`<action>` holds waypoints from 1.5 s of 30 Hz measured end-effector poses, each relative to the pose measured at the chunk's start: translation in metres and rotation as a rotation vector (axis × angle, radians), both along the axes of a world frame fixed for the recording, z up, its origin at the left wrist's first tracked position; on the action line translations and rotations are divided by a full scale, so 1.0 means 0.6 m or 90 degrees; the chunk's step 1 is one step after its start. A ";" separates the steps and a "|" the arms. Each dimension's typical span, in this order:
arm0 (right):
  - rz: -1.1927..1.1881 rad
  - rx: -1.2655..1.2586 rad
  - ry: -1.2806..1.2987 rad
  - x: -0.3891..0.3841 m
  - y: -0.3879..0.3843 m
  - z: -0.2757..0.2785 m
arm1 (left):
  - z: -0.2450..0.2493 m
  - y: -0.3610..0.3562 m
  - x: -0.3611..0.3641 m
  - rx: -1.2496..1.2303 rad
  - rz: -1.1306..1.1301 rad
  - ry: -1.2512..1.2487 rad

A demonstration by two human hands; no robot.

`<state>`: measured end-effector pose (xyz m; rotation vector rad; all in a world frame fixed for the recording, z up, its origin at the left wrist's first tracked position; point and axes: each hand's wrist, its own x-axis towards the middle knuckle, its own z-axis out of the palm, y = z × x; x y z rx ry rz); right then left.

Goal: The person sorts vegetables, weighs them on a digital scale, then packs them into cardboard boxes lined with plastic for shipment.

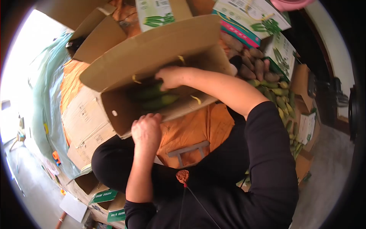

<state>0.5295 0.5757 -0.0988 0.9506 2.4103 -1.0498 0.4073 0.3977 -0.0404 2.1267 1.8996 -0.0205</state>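
two green vegetables [160,102] are lying inside the open box [152,47], toward its left end. the right hand [171,78] is reaching in, fingers bending beside them; can't tell if it's gripping one. the left hand [146,129] is resting at the box's near rim, fingers close together. brown tubers [248,63] are lying right of the box.

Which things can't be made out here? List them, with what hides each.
All in the head view:
Right hand: whether it grips anything; blur and shadow.
Green vegetables in the open box: exact number; shadow and blur.
Left hand: fingertips; blurred.
Pink item: full shape; cut off by top edge.
Brown cardboard: print; too small.
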 end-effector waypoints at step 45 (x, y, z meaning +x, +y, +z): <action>-1.616 0.028 0.101 0.899 -0.589 -0.298 | 0.004 -0.005 0.069 0.042 0.000 -0.086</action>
